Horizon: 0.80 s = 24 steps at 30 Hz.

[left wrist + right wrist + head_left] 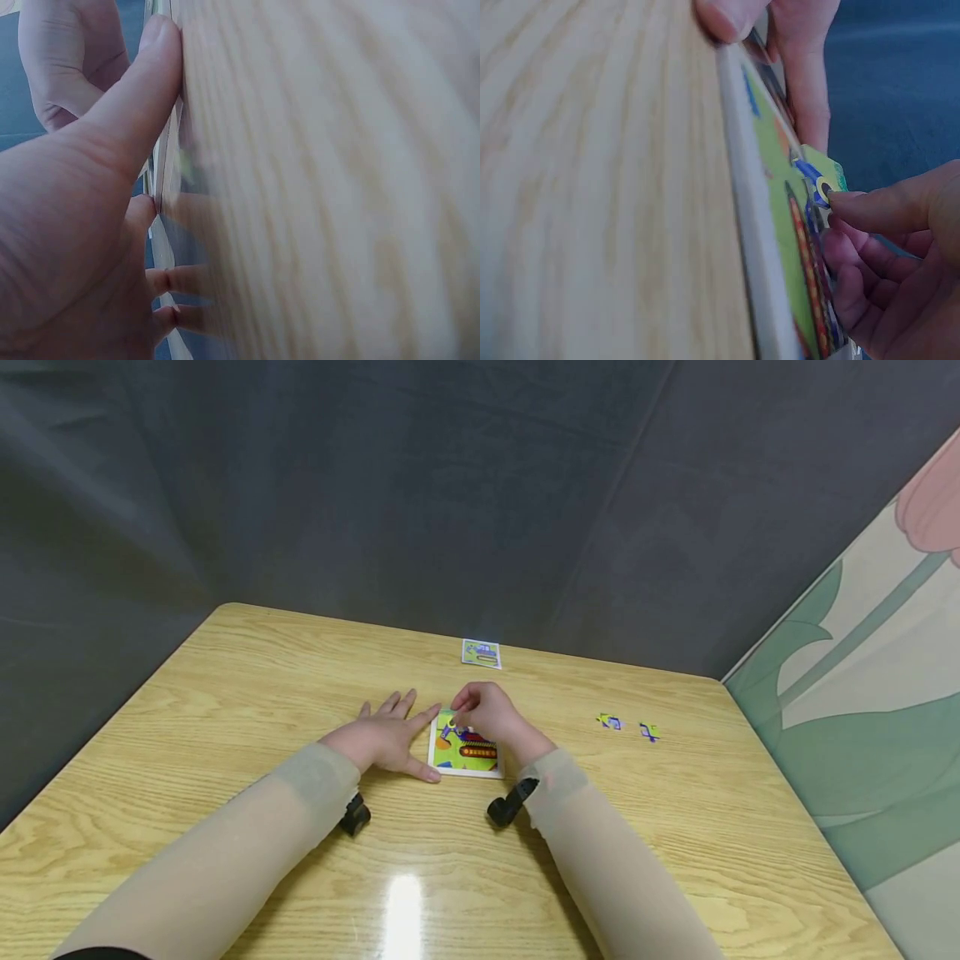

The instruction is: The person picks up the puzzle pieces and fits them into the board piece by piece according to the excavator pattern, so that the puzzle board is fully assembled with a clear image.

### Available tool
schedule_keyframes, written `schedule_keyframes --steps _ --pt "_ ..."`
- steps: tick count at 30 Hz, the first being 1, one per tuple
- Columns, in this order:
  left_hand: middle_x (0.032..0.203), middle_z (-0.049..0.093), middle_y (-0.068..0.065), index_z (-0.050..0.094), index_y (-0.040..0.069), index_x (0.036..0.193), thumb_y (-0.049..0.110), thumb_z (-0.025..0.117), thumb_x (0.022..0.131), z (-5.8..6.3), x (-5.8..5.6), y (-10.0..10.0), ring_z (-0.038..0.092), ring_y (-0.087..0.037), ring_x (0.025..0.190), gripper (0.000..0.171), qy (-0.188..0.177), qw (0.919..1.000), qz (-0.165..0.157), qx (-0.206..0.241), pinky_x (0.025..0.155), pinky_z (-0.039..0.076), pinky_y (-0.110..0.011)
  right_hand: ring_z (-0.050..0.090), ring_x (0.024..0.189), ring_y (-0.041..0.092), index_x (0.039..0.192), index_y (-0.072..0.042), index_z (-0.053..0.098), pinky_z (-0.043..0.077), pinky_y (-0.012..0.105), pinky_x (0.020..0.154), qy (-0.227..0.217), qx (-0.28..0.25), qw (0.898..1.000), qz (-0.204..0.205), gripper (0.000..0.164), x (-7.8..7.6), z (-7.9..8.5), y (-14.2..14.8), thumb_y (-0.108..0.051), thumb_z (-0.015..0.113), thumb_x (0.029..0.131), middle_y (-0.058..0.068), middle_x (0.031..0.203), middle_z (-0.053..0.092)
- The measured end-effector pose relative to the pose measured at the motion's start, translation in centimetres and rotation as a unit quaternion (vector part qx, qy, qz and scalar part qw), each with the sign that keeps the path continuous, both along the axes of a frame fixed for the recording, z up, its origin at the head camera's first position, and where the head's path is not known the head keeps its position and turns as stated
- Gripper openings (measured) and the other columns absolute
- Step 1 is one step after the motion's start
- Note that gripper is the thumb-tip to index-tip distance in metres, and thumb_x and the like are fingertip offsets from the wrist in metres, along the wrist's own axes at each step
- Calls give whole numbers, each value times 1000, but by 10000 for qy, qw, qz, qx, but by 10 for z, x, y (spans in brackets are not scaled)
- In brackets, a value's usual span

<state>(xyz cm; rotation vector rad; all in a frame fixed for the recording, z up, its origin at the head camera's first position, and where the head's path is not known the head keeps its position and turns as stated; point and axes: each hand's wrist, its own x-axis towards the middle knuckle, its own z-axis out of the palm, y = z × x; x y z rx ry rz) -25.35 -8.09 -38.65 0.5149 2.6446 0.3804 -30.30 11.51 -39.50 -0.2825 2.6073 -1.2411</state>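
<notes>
A small jigsaw puzzle in a white-rimmed tray (471, 772) lies on the table, with a digger picture on yellow-green. Spread flat at its left side, my left hand (388, 741) has its thumb (154, 56) at the near left corner and its index finger by the far left corner. Over the tray's far part, my right hand (491, 714) pinches a puzzle piece (819, 163) between thumb and fingers. That piece shows yellow-green, blue and a round yellow spot, and stands tilted up from the picture. My right hand hides the tray's far right part in the head view.
Two loose puzzle pieces, one nearer (609, 722) and one farther right (649, 732), lie on the wooden table (300, 677). Beyond the tray, near the back edge, is a picture card (481, 654) with a similar vehicle. A dark curtain (420, 493) hangs behind.
</notes>
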Motion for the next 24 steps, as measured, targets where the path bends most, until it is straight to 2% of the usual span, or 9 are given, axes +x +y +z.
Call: schedule_keyframes --steps 14,24 --pt "163 -6 -17 11 27 161 77 67 72 3 1 0 -5 -39 148 116 82 10000 -47 -13 110 1 -68 56 79 18 90 -9 69 46 29 72 430 689 9963 269 8 4 -1 -5 -2 71 90 4 86 62" --pt "164 -7 -17 10 28 161 77 66 72 4 2 0 -5 -39 148 115 45 10000 -57 -26 110 0 -68 59 82 18 91 -11 75 49 32 78 323 888 9947 399 11 8 4 -6 -1 69 92 1 88 66"
